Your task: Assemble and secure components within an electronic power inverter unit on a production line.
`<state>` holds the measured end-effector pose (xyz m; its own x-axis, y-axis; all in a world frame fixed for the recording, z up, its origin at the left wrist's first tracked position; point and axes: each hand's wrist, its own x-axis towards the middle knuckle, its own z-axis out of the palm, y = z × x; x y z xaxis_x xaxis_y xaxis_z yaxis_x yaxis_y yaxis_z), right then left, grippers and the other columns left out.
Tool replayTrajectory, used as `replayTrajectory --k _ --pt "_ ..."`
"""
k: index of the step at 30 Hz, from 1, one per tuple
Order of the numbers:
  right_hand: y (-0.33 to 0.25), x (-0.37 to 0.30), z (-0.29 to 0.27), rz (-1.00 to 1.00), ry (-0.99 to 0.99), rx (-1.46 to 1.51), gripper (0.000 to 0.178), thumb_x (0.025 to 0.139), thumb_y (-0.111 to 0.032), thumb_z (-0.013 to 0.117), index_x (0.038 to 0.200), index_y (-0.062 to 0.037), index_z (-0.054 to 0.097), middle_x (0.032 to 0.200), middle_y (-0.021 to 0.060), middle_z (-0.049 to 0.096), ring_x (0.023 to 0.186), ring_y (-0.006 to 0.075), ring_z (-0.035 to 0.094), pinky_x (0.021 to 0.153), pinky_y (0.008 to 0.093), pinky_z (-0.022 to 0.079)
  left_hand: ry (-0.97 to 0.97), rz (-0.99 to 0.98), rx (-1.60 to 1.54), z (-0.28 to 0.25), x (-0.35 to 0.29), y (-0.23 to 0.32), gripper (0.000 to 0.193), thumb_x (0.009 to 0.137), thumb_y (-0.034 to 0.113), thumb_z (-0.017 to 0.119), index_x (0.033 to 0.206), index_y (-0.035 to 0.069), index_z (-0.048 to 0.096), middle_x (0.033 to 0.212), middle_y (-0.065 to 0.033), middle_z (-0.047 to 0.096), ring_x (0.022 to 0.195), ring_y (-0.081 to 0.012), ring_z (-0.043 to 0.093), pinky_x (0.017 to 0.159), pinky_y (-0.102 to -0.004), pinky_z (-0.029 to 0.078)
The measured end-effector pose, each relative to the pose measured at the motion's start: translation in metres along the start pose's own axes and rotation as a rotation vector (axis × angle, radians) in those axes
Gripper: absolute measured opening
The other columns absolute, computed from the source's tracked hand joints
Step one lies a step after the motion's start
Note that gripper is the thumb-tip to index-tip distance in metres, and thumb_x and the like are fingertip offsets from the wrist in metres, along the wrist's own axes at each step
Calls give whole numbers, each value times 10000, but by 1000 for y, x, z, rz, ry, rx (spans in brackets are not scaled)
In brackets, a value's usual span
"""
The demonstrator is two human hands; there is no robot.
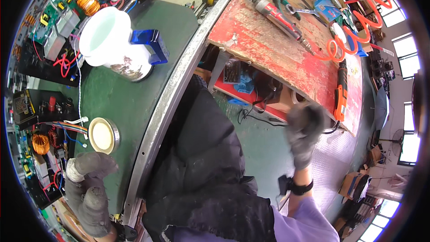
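Observation:
My left hand (92,192), in a grey work glove, is at the lower left, beside the green bench edge and circuit boards. Its fingers are curled in, and whatever they may hold is hidden. Just beyond it lies a round cream lid (102,135) with a metallic rim. Farther away a white mug (134,58) with a blue handle and a painted pattern stands uncovered on the green mat. My right hand (307,127), also gloved, is raised in front of the red bench's near edge, a dark band round its wrist. Motion smears its fingers.
Circuit boards (67,15) with copper coils and loose wires line the left side. A metal rail (165,94) edges the green bench. On the worn red bench (268,45) lie a red-grey air tool (277,15) on a coiled hose, pliers and an orange tool (341,96).

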<state>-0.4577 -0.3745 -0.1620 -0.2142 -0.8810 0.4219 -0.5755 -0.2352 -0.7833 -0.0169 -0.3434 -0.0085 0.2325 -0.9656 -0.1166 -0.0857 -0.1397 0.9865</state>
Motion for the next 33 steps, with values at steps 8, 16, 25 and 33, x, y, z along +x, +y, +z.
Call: replayTrajectory --k 8,16,25,33 --pt "205 -25 96 668 -216 522 745 807 -152 777 1377 -105 300 1199 135 548 1160 238 525 964 389 475 7 -27 119 10 1 -3 689 794 470 766 1222 -30 564 1081 -139 631 968 -243 641 829 -371 531" --pt "347 -12 53 -35 -289 -811 559 876 -283 684 1342 -103 433 1226 138 612 1163 268 598 945 379 475 87 -61 188 21 10 -2 700 787 483 770 1196 -48 570 1064 -140 619 941 -239 632 802 -354 524" --pt "234 40 45 530 -727 -768 465 835 -440 671 1228 -194 636 1375 93 566 1213 279 567 978 422 470 65 -64 178 25 23 -4 708 794 467 768 1246 -35 554 1078 -147 620 953 -248 634 812 -370 530" --pt "307 59 59 324 -524 -901 547 875 -379 664 1320 -80 559 1313 181 563 1177 346 552 993 424 445 73 -63 197 20 19 -3 673 810 437 762 1245 -31 552 1080 -166 632 957 -270 647 817 -387 537"
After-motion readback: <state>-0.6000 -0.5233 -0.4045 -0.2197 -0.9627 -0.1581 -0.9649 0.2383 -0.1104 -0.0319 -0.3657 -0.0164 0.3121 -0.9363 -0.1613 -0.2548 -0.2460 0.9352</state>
